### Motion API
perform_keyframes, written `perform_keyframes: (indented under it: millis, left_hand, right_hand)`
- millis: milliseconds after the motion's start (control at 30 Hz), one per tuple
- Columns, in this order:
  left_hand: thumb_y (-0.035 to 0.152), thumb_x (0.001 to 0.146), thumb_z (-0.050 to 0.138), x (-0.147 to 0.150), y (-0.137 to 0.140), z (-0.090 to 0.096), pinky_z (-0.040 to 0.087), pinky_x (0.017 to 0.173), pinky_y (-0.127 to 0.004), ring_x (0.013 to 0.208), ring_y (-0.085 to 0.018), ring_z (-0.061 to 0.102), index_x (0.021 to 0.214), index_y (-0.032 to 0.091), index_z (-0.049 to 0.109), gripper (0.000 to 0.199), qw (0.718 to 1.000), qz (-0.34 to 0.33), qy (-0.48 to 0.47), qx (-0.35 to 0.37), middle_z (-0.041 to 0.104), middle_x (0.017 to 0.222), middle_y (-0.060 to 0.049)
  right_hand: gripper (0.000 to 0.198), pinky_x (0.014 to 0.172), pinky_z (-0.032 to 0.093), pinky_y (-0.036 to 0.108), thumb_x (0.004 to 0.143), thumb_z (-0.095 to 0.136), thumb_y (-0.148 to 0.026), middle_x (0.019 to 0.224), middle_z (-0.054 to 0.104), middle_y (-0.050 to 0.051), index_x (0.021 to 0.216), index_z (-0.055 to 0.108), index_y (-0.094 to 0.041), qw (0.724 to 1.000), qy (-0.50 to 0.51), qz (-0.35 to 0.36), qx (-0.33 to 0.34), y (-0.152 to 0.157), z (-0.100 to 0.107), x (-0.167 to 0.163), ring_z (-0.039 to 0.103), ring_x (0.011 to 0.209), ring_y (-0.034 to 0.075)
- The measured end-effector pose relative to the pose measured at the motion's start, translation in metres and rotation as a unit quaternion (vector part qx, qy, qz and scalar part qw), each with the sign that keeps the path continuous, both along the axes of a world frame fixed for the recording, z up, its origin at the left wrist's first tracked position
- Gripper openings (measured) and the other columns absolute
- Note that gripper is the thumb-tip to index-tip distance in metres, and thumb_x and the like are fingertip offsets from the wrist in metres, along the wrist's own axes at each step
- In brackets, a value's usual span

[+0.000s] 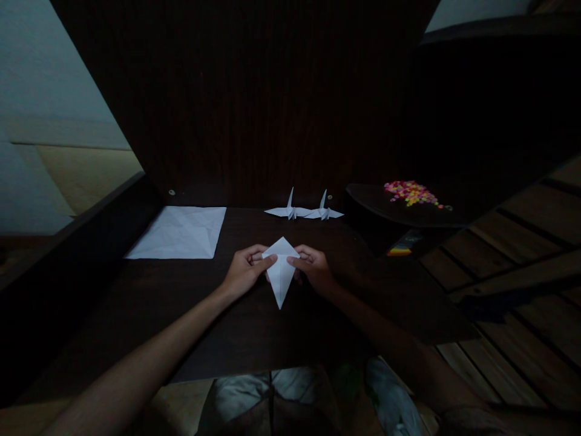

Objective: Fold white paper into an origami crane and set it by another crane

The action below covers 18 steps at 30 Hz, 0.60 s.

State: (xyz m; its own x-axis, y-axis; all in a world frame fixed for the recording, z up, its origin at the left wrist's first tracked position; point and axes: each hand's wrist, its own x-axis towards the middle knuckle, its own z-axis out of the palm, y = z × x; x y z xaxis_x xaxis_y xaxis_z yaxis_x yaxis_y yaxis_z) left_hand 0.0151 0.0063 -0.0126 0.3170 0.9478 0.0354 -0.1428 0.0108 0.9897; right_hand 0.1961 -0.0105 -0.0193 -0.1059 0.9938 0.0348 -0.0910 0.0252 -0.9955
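I see left hand [245, 266] and right hand [314, 269] pinching part-folded paper [280, 275], mid-frame; two cranes [311, 214] above look done; sheet [181, 233] far left, flat.

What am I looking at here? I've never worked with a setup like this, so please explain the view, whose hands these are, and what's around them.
There is no machine here. One camera, worn on a person's head, looks forward and down, so you see that person's own bare left hand and right hand. Together they hold a kite-shaped folded paper, thumbs on its front, long point toward the person. Below is a dark tabletop. On its far left lies a white sheet; beyond the hands stand two folded paper birds, side by side. To the right, small colorful pieces sit heaped on a dark surface, too small to identify.
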Motion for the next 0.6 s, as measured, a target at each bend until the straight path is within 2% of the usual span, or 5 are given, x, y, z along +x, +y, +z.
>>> perform_keyframes:
  millis: [100, 200, 367, 600]
  left_hand:
    - [0.034, 0.067, 0.078, -0.0010, 0.0004, -0.0021, 0.049, 0.052, -0.022, 0.056, -0.014, 0.063, 0.089, 0.012, 0.069, 0.032, 1.000, -0.027, -0.001, 0.000, 0.071, 0.068, -0.002]
    - [0.032, 0.067, 0.078, -0.0007, -0.0004, -0.0030, 0.051, 0.056, -0.023, 0.063, -0.016, 0.066, 0.096, 0.013, 0.072, 0.035, 1.000, -0.021, -0.014, 0.012, 0.074, 0.078, -0.004]
    - [0.032, 0.065, 0.080, -0.0026, 0.0011, -0.0067, 0.056, 0.058, -0.027, 0.061, -0.017, 0.067, 0.097, 0.013, 0.075, 0.038, 1.000, -0.024, -0.019, -0.002, 0.076, 0.077, -0.006]
    - [0.035, 0.059, 0.083, -0.0036, 0.0020, -0.0065, 0.059, 0.060, -0.028, 0.063, -0.017, 0.068, 0.097, 0.012, 0.075, 0.045, 0.999, -0.012, -0.016, -0.042, 0.076, 0.082, -0.007]
  right_hand:
    - [0.033, 0.032, 0.042, 0.019, 0.065, 0.074, -0.039, 0.058, 0.064, -0.003, 0.084, 0.060, -0.016, 1.000, 0.014, 0.009, -0.002, -0.0006, -0.0004, -0.0009, 0.055, 0.041, 0.010]
    - [0.035, 0.033, 0.043, 0.020, 0.065, 0.075, -0.039, 0.061, 0.066, -0.002, 0.089, 0.064, -0.016, 1.000, 0.020, 0.003, 0.020, -0.0014, -0.0005, -0.0024, 0.057, 0.043, 0.012]
    - [0.034, 0.041, 0.047, 0.025, 0.066, 0.074, -0.046, 0.071, 0.071, 0.004, 0.085, 0.073, -0.017, 0.997, -0.006, -0.006, 0.074, -0.0006, -0.0021, -0.0007, 0.058, 0.048, 0.013]
    - [0.043, 0.052, 0.045, 0.027, 0.068, 0.068, -0.058, 0.070, 0.070, 0.006, 0.077, 0.076, -0.017, 0.993, -0.055, -0.029, 0.103, 0.0032, -0.0020, 0.0059, 0.061, 0.061, 0.017]
